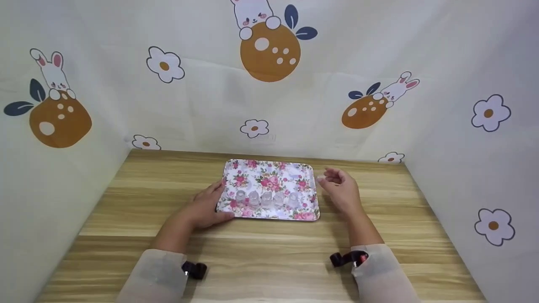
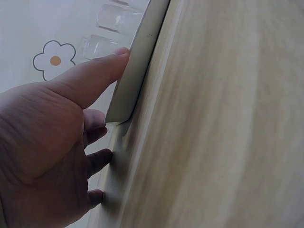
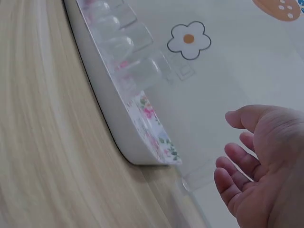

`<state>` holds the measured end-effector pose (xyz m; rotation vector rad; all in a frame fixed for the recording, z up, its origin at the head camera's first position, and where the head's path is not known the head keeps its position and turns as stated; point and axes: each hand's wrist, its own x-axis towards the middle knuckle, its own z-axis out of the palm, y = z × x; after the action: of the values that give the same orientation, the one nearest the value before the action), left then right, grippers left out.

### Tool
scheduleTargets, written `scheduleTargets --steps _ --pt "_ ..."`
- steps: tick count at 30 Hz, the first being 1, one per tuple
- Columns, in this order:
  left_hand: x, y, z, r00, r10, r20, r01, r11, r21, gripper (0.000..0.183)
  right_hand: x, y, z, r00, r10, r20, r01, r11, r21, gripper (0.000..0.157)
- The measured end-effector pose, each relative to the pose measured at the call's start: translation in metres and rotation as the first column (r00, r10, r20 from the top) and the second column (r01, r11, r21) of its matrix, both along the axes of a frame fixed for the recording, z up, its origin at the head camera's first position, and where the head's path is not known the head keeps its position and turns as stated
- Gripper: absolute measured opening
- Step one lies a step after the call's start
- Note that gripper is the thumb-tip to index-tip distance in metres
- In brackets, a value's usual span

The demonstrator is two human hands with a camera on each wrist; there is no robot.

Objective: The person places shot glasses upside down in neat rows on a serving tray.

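A tray (image 1: pixel 269 168) with pink roses on white lies on the wooden table. Several small clear glasses (image 1: pixel 267 198) stand in a row along its front part. My left hand (image 1: pixel 207 207) holds the tray's front left corner, the thumb on the front rim and the fingers along the left side. Off the right side of the tray is my right hand (image 1: pixel 342 191), its fingers loosely curled and holding nothing. A faint clear glass (image 3: pixel 195 178) shows past the tray's near corner in the right wrist view, close to that hand.
The wood-grain table (image 1: pixel 269 261) reaches out on both sides of the tray and in front of it. Pale cloth walls (image 1: pixel 202 109) with printed flowers, rabbits and oranges close in the back and sides. A black camera mount sits on each sleeve (image 1: pixel 158 273).
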<state>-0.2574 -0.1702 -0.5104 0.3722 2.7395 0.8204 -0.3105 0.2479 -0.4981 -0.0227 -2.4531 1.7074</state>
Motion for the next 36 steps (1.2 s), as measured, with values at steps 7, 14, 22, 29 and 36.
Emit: scheduleTargets --steps 7,14,22,29,36 --pt "0.001 0.000 0.001 1.000 -0.001 0.004 0.001 1.000 -0.002 0.108 -0.006 0.012 -0.007 0.996 -0.054 0.067 0.054 0.999 0.009 0.055" --pt "-0.001 0.001 0.002 1.000 -0.001 0.004 0.001 1.000 -0.009 0.108 -0.019 0.017 -0.019 0.995 -0.059 0.083 0.057 0.998 0.032 0.065" --pt "0.001 0.000 0.002 1.000 0.006 0.018 -0.006 1.000 0.000 0.110 -0.034 0.017 -0.039 0.996 -0.030 0.088 0.021 0.994 0.109 0.073" --pt "0.000 0.000 -0.002 1.000 0.007 0.018 -0.007 1.000 -0.018 0.109 -0.040 0.011 -0.040 0.994 -0.076 0.083 0.061 0.984 0.170 0.059" --pt "0.001 0.001 0.001 1.000 0.007 0.022 -0.007 1.000 -0.015 0.109 -0.044 0.008 -0.041 0.991 -0.110 0.071 0.093 0.974 0.208 0.051"
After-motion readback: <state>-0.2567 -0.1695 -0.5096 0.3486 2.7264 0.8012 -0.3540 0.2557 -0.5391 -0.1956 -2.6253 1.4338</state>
